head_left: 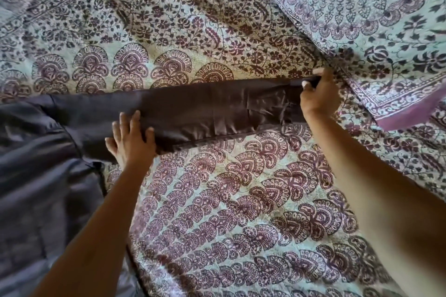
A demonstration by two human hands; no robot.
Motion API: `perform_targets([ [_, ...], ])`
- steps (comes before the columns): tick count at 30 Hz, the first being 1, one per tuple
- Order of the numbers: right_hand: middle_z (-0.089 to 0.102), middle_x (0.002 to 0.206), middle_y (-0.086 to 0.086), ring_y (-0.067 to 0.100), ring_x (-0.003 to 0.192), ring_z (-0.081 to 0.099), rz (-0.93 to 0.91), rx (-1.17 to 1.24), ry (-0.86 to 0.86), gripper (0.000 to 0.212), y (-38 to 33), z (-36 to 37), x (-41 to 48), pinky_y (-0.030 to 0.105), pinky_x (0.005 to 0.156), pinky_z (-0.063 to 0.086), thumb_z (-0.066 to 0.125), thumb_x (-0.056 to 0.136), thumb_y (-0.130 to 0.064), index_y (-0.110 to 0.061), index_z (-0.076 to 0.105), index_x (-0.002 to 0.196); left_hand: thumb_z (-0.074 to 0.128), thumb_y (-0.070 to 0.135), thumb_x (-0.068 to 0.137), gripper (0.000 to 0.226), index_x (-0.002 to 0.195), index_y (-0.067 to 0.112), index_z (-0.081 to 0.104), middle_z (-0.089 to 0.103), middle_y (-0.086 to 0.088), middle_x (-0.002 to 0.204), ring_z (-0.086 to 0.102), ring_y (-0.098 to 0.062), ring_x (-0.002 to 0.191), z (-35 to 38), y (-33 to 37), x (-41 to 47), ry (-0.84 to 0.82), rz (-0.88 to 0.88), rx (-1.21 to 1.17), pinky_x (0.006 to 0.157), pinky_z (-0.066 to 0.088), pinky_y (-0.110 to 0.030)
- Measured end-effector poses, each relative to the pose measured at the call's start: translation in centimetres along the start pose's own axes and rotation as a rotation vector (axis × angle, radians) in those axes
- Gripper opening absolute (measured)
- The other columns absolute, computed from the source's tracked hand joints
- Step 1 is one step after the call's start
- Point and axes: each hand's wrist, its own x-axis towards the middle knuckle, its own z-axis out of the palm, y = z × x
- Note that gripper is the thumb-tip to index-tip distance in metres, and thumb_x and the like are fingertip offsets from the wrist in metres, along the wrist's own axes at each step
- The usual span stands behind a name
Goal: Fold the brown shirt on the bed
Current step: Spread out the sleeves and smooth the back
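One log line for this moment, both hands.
left hand: flat on sleeve | right hand: pinching cuff | shirt body: unfolded

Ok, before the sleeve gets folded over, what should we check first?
1. Right hand pinching the cuff end of the sleeve: ok.
2. Left hand pressing flat near the shoulder: ok.
3. Sleeve stretched out straight: ok.
4. Sleeve smooth: not ok, creases show near the cuff.
5. Body of the brown shirt lying flat: cannot tell, it runs out of view.
6. Pillow clear of the sleeve: ok, though close to the cuff.
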Motion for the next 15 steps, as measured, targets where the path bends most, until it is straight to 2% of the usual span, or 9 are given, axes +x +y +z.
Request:
perform_targets([
  [2, 0.058, 0.119, 0.013, 0.031, 0.11, 0.055, -0.043, -0.12, 0.033, 0.036, -0.2, 0.9, 0.0, 0.038, 0.09, 0.044, 0.055, 0.087, -0.01, -0.009, 0.044, 0.122, 0.038, 0.041, 0.096, 0.056, 0.148, 0.03, 0.02, 0.006, -0.002, 0.159, 0.003, -0.026, 0.145, 0.6, -0.4, 0.8, -0.056, -0.008, 0.032, 0.113, 0.003, -0.056],
  [3, 0.052, 0.127, 0.017, 0.034, 0.118, 0.048, -0.074, -0.197, 0.067, 0.043, -0.3, 1.5, -0.4, 0.044, 0.098, 0.039, 0.055, 0.085, -0.009, -0.006, 0.041, 0.125, 0.034, 0.044, 0.097, 0.056, 0.149, 0.032, 0.015, 0.002, -0.002, 0.159, 0.001, -0.027, 0.146, 1.0, -0.5, 0.9, -0.082, 0.0, 0.057, 0.114, 0.002, -0.056],
  [5, 0.039, 0.141, 0.017, 0.033, 0.132, 0.033, -0.212, -0.219, 0.106, 0.05, -1.3, 2.7, -2.3, 0.046, 0.109, 0.024, 0.051, 0.084, -0.012, -0.007, 0.038, 0.132, 0.029, 0.046, 0.098, 0.057, 0.149, 0.033, 0.008, -0.004, -0.002, 0.159, -0.003, -0.027, 0.146, 1.9, -0.4, 0.8, -0.089, 0.011, 0.093, 0.114, -0.001, -0.056],
  [8, 0.036, 0.146, 0.013, 0.031, 0.136, 0.031, -0.594, -0.095, -0.048, 0.049, -4.5, 5.8, -7.4, 0.046, 0.111, 0.02, 0.043, 0.089, -0.024, -0.008, 0.041, 0.135, 0.025, 0.046, 0.098, 0.057, 0.149, 0.032, 0.003, -0.009, -0.002, 0.159, -0.007, -0.027, 0.145, 2.4, -0.2, 0.8, -0.081, -0.008, 0.098, 0.114, -0.005, -0.055],
  [11, 0.03, 0.15, 0.013, 0.029, 0.139, 0.026, -0.87, -0.14, -0.276, 0.056, -7.4, 9.6, -12.3, 0.045, 0.113, 0.015, 0.029, 0.092, -0.035, -0.008, 0.036, 0.14, 0.025, 0.048, 0.097, 0.058, 0.149, 0.034, 0.001, -0.012, -0.001, 0.158, -0.01, -0.026, 0.145, 2.0, -0.1, 1.0, -0.133, -0.016, 0.085, 0.114, -0.006, -0.056],
  [13, 0.023, 0.153, 0.012, 0.028, 0.141, 0.021, -0.856, -0.182, -0.33, 0.061, -8.5, 11.5, -13.6, 0.044, 0.114, 0.01, 0.022, 0.092, -0.041, -0.01, 0.03, 0.144, 0.027, 0.052, 0.096, 0.061, 0.148, 0.035, 0.002, -0.012, 0.0, 0.158, -0.009, -0.025, 0.145, 1.2, -0.3, 1.2, -0.195, 0.001, 0.082, 0.113, -0.003, -0.055],
  [15, 0.019, 0.154, 0.012, 0.027, 0.142, 0.018, -0.755, -0.217, -0.333, 0.065, -8.5, 12.6, -13.3, 0.045, 0.115, 0.007, 0.016, 0.091, -0.046, -0.012, 0.025, 0.145, 0.032, 0.052, 0.095, 0.058, 0.148, 0.035, 0.014, 0.002, 0.001, 0.159, 0.005, -0.025, 0.145, -0.2, -0.8, 1.6, -0.205, 0.047, 0.061, 0.113, 0.007, -0.053],
])
